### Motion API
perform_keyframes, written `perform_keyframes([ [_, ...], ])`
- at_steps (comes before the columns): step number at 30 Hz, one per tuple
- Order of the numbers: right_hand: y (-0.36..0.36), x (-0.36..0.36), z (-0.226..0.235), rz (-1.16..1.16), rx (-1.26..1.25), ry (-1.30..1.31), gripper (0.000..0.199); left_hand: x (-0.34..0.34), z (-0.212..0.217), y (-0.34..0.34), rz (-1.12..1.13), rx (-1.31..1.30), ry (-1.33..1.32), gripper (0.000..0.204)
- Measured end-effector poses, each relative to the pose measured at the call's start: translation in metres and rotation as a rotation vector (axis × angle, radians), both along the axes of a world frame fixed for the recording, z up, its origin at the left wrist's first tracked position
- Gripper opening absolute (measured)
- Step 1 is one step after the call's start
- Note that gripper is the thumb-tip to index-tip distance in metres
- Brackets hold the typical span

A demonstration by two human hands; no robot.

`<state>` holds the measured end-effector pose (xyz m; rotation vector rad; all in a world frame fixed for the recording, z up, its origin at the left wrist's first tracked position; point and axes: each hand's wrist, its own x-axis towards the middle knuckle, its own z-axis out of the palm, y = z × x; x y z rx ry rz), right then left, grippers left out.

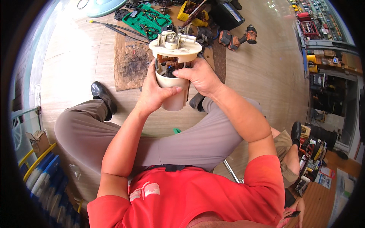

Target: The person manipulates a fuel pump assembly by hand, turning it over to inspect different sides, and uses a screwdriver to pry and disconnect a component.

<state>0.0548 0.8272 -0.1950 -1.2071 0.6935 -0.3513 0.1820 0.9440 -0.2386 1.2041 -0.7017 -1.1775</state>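
Cream plastic pump module (175,72) is held upright in front of the person, above the knees and over the floor. Round flange on top carries white fittings and short pipe stubs; below the flange there's a coil spring on the left side, brown wiring and a dark part sitting in the cup-shaped lower housing.

Left hand (154,93) wraps the lower housing from the left, thumb across the front, clamped on it. Right hand (199,76) comes in from the right at the rim of the housing, fingertips curled into the gap under the flange, touching the dark part; whether it's pinching something in there, can't tell. Hands are close together, both on the module.

Person is seated, red shirt, grey-brown trousers, black shoes (102,94) on a pale wood-look floor (76,64).

Just beyond the module: a worn, stained board (131,62) lying on the floor. Further out: an open green tool case (148,19) with pliers in it, a yellow bin (192,11), two orange-and-black cordless drills (239,38) lying on the floor to the right. Long thin black rods (114,28) lie left of the green case.

Far right: shelving with small stock (319,22). Lower right: another person's leg in khaki shorts (285,152) and a hand holding a phone (294,212).
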Motion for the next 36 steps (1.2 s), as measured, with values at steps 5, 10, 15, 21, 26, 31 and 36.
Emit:
perform_keyframes([
  [5, 0.000, -0.002, -0.004, -0.002, -0.010, -0.026, 0.040, -0.003, -0.002, 0.000, 0.015, -0.006, -0.012, 0.108],
  [10, 0.004, 0.000, -0.007, -0.026, 0.004, -0.064, 0.041, -0.003, -0.013, 0.000, 0.056, -0.022, -0.111, 0.110],
  [15, 0.003, -0.001, -0.004, -0.010, 0.030, -0.050, 0.042, -0.003, -0.011, 0.000, 0.053, -0.003, -0.128, 0.111],
  [21, 0.004, -0.001, -0.001, -0.020, -0.003, -0.037, 0.043, -0.005, -0.015, -0.003, 0.057, -0.014, -0.074, 0.114],
  [26, 0.003, -0.001, -0.005, -0.023, 0.044, -0.039, 0.044, -0.006, -0.019, -0.003, 0.071, -0.022, -0.056, 0.115],
  [31, 0.003, -0.001, -0.009, -0.024, 0.059, -0.079, 0.049, -0.004, -0.019, -0.003, 0.070, 0.000, -0.113, 0.114],
  [36, 0.002, -0.003, -0.013, -0.018, 0.038, -0.071, 0.051, -0.005, -0.019, -0.003, 0.079, 0.001, -0.107, 0.114],
])
